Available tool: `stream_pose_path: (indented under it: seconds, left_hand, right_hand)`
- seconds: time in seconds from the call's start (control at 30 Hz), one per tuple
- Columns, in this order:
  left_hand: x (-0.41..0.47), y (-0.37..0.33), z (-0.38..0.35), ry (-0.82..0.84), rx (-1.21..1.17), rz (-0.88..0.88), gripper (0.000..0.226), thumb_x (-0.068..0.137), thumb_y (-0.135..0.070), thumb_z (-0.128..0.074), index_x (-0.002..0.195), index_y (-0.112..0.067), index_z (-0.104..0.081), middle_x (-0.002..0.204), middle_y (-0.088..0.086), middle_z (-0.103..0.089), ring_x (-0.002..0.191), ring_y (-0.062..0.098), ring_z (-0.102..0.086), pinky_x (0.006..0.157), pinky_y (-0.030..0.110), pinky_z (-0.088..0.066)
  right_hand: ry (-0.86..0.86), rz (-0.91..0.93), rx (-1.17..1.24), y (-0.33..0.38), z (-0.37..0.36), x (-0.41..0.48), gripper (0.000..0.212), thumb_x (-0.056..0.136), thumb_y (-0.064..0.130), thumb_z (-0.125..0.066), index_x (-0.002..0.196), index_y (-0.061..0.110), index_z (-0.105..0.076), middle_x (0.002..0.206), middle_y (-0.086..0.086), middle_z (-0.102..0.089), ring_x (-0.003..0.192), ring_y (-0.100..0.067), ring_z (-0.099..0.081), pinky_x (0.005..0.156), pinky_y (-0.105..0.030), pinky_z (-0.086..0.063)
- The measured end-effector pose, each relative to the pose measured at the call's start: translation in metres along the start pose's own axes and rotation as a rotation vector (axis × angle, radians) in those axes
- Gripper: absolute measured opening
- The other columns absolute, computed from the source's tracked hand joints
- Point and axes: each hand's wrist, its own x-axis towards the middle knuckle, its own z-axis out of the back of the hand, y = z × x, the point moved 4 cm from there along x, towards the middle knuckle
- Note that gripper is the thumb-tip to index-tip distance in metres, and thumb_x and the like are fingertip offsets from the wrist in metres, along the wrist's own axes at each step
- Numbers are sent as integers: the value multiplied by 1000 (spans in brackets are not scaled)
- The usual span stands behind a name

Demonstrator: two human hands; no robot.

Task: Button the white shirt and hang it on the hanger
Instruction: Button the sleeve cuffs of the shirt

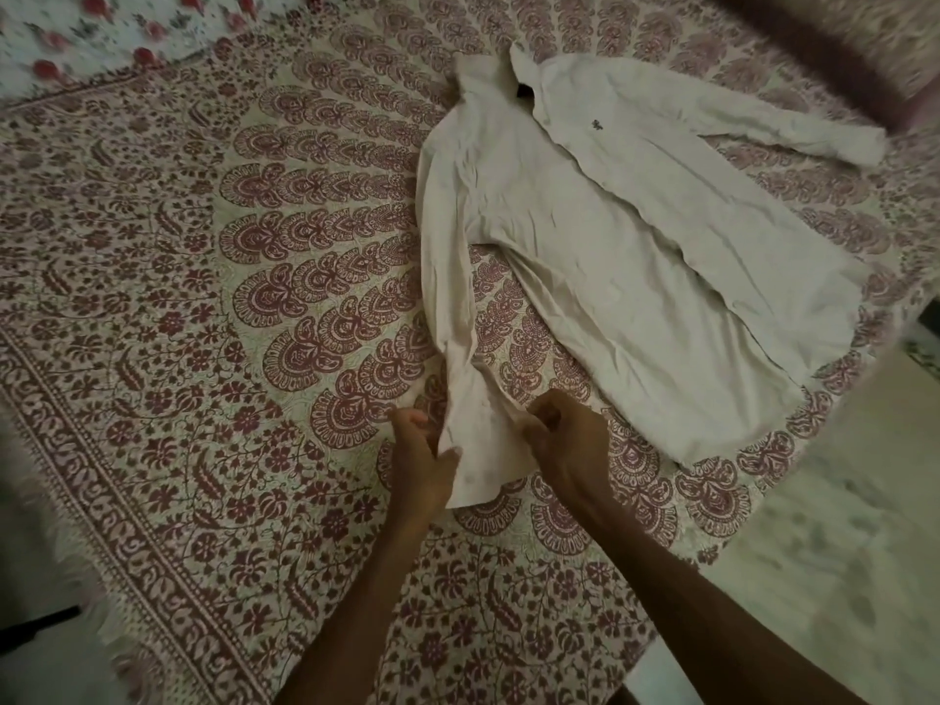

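White shirt (585,236): lies spread flat, front up, on the patterned bedspread (203,297); I take its collar (488,68) as my reference point.
Head view, near sleeve (447,277): leaves the shirt just left of the collar and runs toward me, ending in the cuff (478,450), the part farthest from the collar.
Left hand (422,460): pinches the cuff's left edge between thumb and fingers.
Right hand (564,440): fingers curled over the cuff's right edge, gripping cloth; fingertips hidden in the fold.
Far sleeve (788,134): stretched out to the right of the collar, untouched.
Front placket (610,195): runs down from the collar; panels overlap, but I cannot tell whether its buttons are fastened.
Hanger: not in view.
Step in hand: I judge it to be fastening the cuff button.
Method: I would hold the buttonhole edge taut with one hand, tilt the button edge-on with the other, and push it through without lifting the sleeve.
Risk: pulling the cuff away from the collar could drag and rumple the flat body.
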Motion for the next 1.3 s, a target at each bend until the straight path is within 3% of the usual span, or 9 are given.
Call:
stream_pose_path:
  seconds: [0.17,0.27,0.43,0.63,0.77,0.9,1.07,1.17,1.3]
  left_hand:
    - [-20,12,-13,-32,563,-466,41,70,-11,-82,99,-20,-54,111,-1,-48,100,18,-51,81,27,-48]
    - [-22,27,-26,158,524,-444,43,72,-26,-81,105,-21,-55,106,-5,-50,99,16,-52,78,29,-50]
    - [-27,24,-36,132,715,-564,47,81,-33,-73,121,-19,-53,117,-2,-52,106,18,-49,86,29,-44]
    - [-19,18,-42,88,604,-533,30,85,-28,-70,110,-14,-60,109,0,-53,99,17,-50,82,27,-46]
    - [-19,21,-44,81,610,-497,37,80,-22,-76,112,-15,-59,111,2,-52,103,18,-49,87,30,-48]
    - [-23,17,-47,28,592,-416,40,82,-19,-74,117,-12,-56,114,5,-54,107,21,-51,87,30,-48]
    - [-34,15,-47,-94,568,-138,27,86,-13,-70,111,-10,-58,108,10,-60,97,23,-59,76,29,-48]
    - [-30,21,-44,-81,509,-162,16,85,-7,-70,100,-9,-64,95,9,-64,84,22,-62,67,28,-50]
    - [-19,22,-43,12,564,-252,10,85,-10,-66,94,-7,-64,89,8,-65,80,21,-63,65,27,-45]
  right_hand:
    - [99,97,-81,-21,-29,-14,24,84,4,-67,96,23,-73,96,6,-65,79,-8,-62,62,-21,-54]
    - [69,78,-94,-28,-32,-22,35,82,-1,-62,105,24,-72,95,6,-66,75,-8,-63,60,-25,-55]
    - [16,-24,64,-33,-30,-28,24,86,17,-67,110,16,-64,76,7,-69,65,-5,-66,60,-35,-58]
    - [13,-119,53,-42,-35,-7,12,86,27,-73,84,15,-76,66,9,-68,54,-2,-60,49,-7,-40]
    - [95,-356,385,-58,-33,-11,5,85,9,-74,88,7,-74,79,-12,-74,59,-17,-67,46,-24,-50]
    - [163,-477,669,-66,-28,-17,17,81,1,-73,98,-1,-73,93,-17,-75,85,-33,-72,68,-36,-61]
    - [175,-320,521,-69,-28,-19,10,83,8,-75,92,5,-73,83,-12,-74,71,-21,-70,62,-34,-59]
    - [114,-67,289,-59,-29,-20,6,85,9,-73,84,16,-73,72,0,-72,58,-8,-63,53,-25,-52]
    - [134,117,63,-56,-37,-18,17,84,5,-70,93,16,-78,87,1,-76,74,-9,-68,70,-26,-57]
